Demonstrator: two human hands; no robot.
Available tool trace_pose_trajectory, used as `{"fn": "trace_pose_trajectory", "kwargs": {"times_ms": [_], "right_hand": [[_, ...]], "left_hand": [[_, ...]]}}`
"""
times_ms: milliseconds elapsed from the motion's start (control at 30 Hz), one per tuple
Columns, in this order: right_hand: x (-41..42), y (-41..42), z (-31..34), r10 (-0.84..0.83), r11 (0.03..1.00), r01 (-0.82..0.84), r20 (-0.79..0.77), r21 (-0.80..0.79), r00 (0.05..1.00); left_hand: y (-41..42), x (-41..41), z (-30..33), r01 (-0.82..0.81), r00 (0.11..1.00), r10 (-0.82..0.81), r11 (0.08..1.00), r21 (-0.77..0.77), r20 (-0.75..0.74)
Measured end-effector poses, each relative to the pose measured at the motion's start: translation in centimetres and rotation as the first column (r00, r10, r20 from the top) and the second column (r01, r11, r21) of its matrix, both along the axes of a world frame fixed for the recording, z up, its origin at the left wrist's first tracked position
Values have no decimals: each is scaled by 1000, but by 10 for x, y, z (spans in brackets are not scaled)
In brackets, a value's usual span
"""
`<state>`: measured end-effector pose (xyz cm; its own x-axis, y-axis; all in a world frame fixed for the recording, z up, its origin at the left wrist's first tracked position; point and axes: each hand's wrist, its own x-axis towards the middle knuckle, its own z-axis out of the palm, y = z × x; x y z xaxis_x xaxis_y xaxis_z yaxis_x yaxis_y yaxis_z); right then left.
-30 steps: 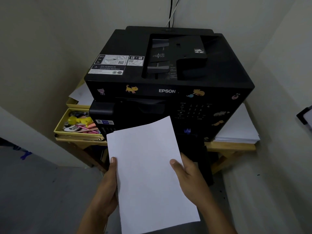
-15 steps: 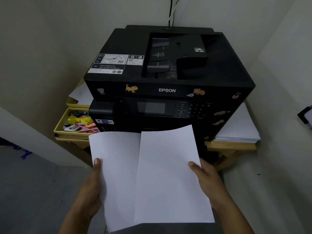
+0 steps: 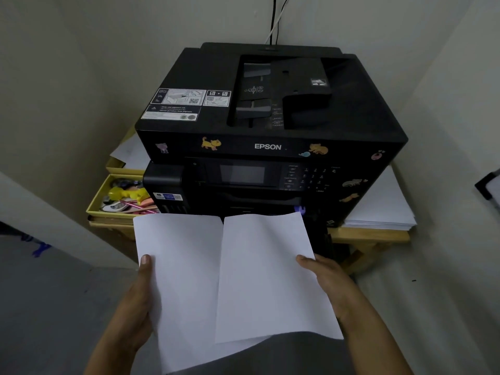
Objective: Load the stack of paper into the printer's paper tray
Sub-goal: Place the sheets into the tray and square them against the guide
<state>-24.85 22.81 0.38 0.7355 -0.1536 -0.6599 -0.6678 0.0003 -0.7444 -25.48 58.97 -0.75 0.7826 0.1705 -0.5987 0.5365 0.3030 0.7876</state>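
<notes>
A black Epson printer with animal stickers stands on a wooden table in a corner. In front of it I hold white paper split into two overlapping parts. The left part is gripped at its left edge by my left hand. The right part lies over it and is held at its right edge by my right hand. The paper's far edges sit just below the printer's front. The paper hides the lower front of the printer, so the tray is not visible.
Another stack of white paper lies on the wooden table right of the printer. Yellow trays with small stationery sit to its left. Walls close in on both sides, and cables run up behind.
One second ago the paper was a single stack held tilted; my hands have moved apart, fanning it into two overlapping parts, and the printer's screen is now uncovered.
</notes>
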Motion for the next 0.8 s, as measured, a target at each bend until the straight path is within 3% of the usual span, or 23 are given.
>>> {"fn": "trace_pose_trajectory", "kwargs": {"times_ms": [233, 800], "right_hand": [[13, 6, 4, -41, 991, 47, -53, 127, 998], [32, 10, -23, -133, 967, 147, -79, 208, 988]], "left_hand": [[7, -2, 4, -6, 1000, 6, 1000, 0, 0], [25, -5, 2, -23, 1000, 23, 1000, -19, -3]]}}
